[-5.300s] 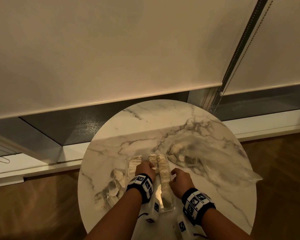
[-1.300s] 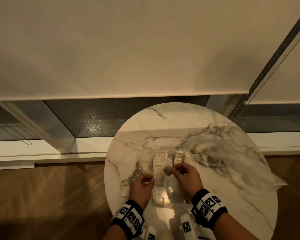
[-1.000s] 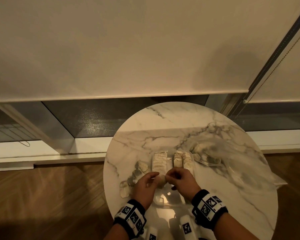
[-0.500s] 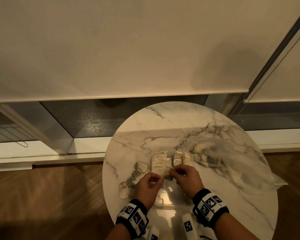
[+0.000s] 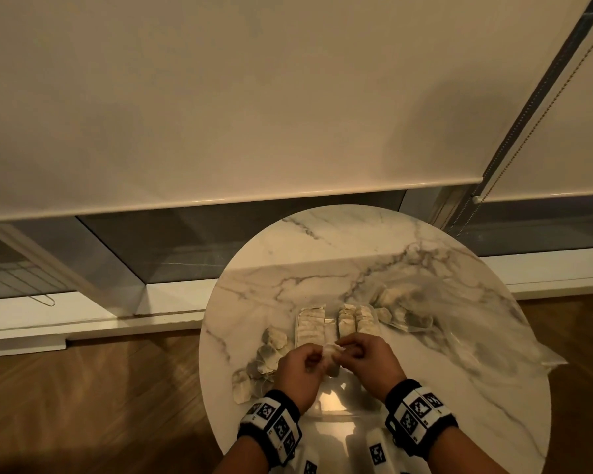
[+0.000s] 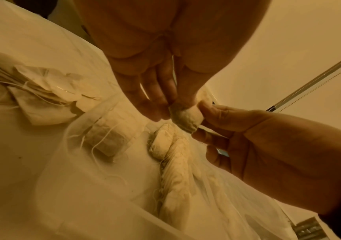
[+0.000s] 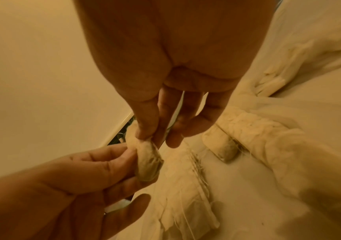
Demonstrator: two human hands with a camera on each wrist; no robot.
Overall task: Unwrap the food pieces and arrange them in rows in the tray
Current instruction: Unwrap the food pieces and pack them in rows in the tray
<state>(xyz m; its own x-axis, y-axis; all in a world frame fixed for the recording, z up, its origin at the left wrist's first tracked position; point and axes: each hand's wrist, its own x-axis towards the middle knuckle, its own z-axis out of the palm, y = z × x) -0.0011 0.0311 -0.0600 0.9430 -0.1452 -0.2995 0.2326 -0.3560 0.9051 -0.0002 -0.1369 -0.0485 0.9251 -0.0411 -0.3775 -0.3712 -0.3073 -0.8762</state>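
My worry is the small pale cloth-wrapped food piece tearing or dropping if I pull the wrapper unevenly, since only fingertips hold it. My left hand pinches its left end and my right hand pinches the right, so it hangs between them, just above the near end of the clear plastic tray on the round marble table

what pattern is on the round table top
White marble with grey veins across the table top; it shows best in the head view.
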